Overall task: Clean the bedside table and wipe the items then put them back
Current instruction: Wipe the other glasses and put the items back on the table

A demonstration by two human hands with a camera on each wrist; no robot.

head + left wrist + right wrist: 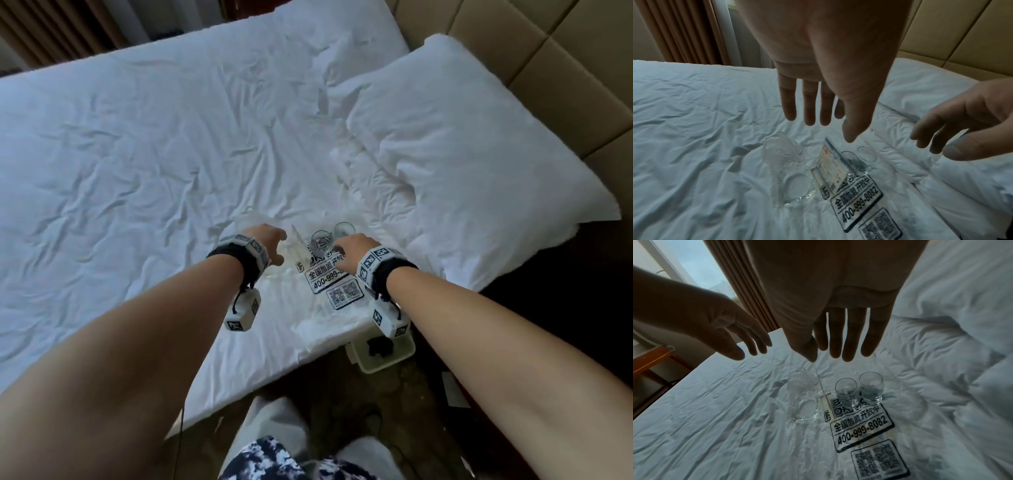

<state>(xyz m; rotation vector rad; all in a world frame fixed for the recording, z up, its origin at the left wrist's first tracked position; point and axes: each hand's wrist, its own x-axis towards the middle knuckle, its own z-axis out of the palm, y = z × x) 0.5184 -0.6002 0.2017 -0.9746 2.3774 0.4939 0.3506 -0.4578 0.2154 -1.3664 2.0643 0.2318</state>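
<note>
Curtain point(684, 30): one, brown, pleated, far left beyond the bed.

Bed sheet point(137, 154): one, white and creased, bearing all the items.

My left hand point(265, 240): fingers straight and slightly spread, holding nothing, hanging above the ashtray.

Glass ashtray point(804, 407): one, clear, on the sheet at the left of the group, with crumpled clear wrap point(801, 379) just beyond it, touching.

Acrylic sign stand point(831, 167): one, upright and thin, between the ashtray and the glasses; seen edge-on from the right wrist.

Plastic bag point(861, 423): one, clear, printed in black with a phone number and two QR codes, flat on the sheet beneath the stand and glasses.

Drinking glasses point(846, 392): two, clear, upright, side by side and touching, right of the stand.

My right hand point(351, 250): fingers extended, relaxed, gripping nothing, above the glasses and hiding part of them from the head view.

Pillow point(462, 137): one, white, far right.

Padded headboard point(565, 44): tan, behind the pillow.
</note>
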